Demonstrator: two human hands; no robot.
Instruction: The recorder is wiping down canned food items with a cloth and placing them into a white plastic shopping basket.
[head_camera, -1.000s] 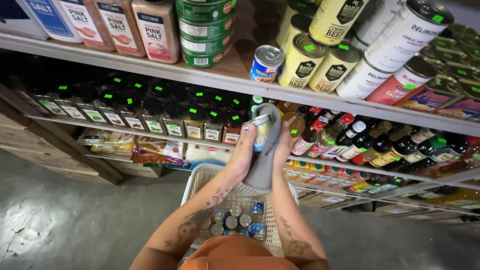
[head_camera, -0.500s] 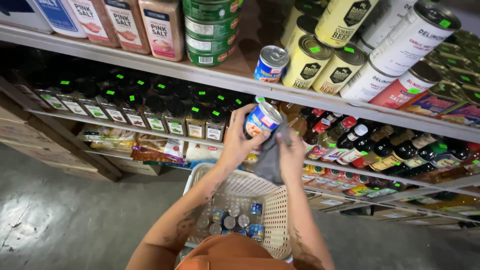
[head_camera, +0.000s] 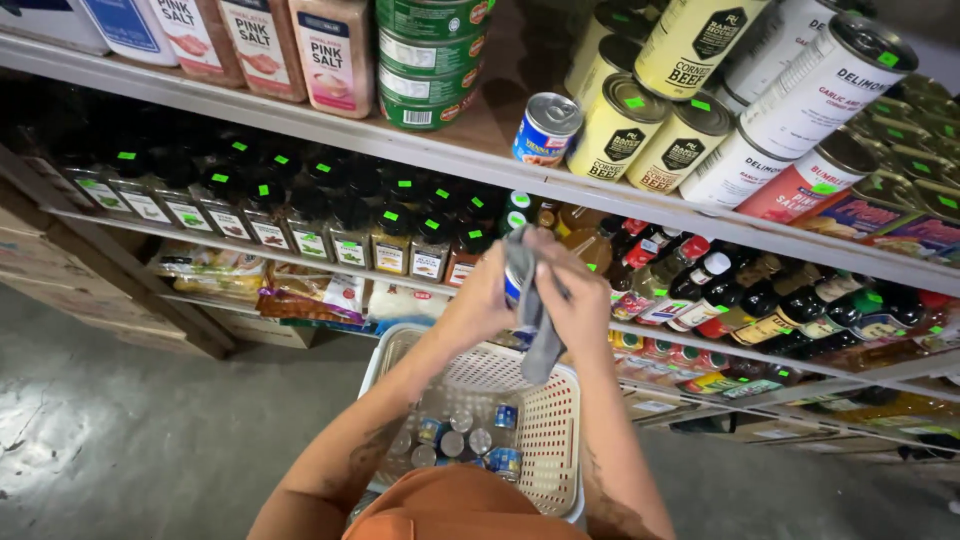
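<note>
— Two hands meet just above the white basket (head_camera: 560, 440), right? What's in them?

— Yes. The left hand (head_camera: 480, 300) is curled around a small can (head_camera: 513, 285), mostly hidden, only a sliver of blue label showing. The right hand (head_camera: 585, 300) presses a grey cloth (head_camera: 535, 310) against that can, fingers closed on the fabric, with the cloth's tail hanging toward six o'clock over the basket.

— And inside the basket?

— Several small cans (head_camera: 465, 440) lie at the bottom, silver tops up, clustered at about seven o'clock from the hands. An orange garment (head_camera: 460, 505) fills the lowest edge of the view, nearest the camera.

— What sits beyond the hands?

— At nine o'clock, a shelf row of dark-capped spice jars (head_camera: 300, 215) with green stickers. At three o'clock, sauce bottles (head_camera: 720, 290) with red and black caps. Below the jars, at eight o'clock, flat packets (head_camera: 300, 290).

— Farther up?

— On the upper shelf (head_camera: 330, 125), at twelve o'clock, one small blue can (head_camera: 545, 128) lies tipped beside yellow tins (head_camera: 650, 125). At eleven o'clock, a stack of green tins (head_camera: 430, 60), then pink salt jars (head_camera: 330, 50). At one o'clock, larger white-and-red canisters (head_camera: 810, 110) lean on their sides.
</note>
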